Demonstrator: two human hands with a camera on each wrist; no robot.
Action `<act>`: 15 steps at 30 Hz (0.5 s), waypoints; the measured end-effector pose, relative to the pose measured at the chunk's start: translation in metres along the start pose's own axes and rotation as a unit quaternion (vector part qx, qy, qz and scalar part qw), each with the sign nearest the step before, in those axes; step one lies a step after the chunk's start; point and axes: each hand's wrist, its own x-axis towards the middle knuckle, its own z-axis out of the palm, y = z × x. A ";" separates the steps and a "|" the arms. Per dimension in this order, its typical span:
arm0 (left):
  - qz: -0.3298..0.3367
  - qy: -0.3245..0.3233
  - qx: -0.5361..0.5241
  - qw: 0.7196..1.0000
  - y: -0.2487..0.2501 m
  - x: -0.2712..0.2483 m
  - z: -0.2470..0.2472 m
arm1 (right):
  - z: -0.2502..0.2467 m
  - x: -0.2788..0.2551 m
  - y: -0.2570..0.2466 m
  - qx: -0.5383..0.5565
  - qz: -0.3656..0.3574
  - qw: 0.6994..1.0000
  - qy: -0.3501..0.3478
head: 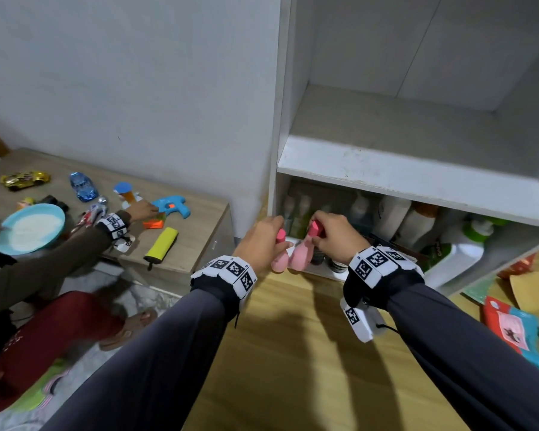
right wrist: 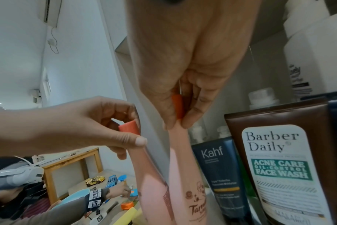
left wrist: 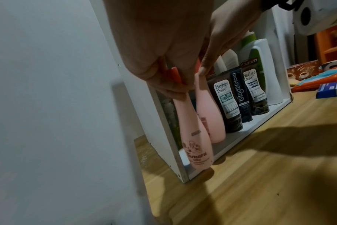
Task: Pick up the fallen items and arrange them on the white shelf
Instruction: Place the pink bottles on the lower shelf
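Pink bottles were gripped at the neck, one in our left hand (head: 263, 241), the left bottle (left wrist: 190, 134), and one in our right hand (head: 335, 236), the right bottle (right wrist: 187, 175). We held both upright and side by side at the left front edge of the white shelf (head: 417, 172), bottom compartment. Brown face-wash tubes (left wrist: 226, 103) stood just beside them.

Right hand (right wrist: 185, 73) pinching the red cap of a pink bottle (right wrist: 188, 179), left hand (right wrist: 83, 123) gripping the cap of a second pink bottle (right wrist: 152, 188) just beside it, Kahf tube (right wrist: 219, 167) and Barber Daily tube (right wrist: 279, 164) upright behind, toy cars (right wrist: 102, 180) far left.
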 end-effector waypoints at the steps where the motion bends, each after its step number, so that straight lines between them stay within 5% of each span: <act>1: -0.001 0.003 0.000 1.000 0.000 0.000 0.001 | 0.000 0.000 0.000 -0.003 0.001 1.000 0.007; 15: -0.036 0.043 -0.011 0.998 0.012 -0.003 0.005 | 0.011 0.003 0.002 0.012 0.016 0.999 0.041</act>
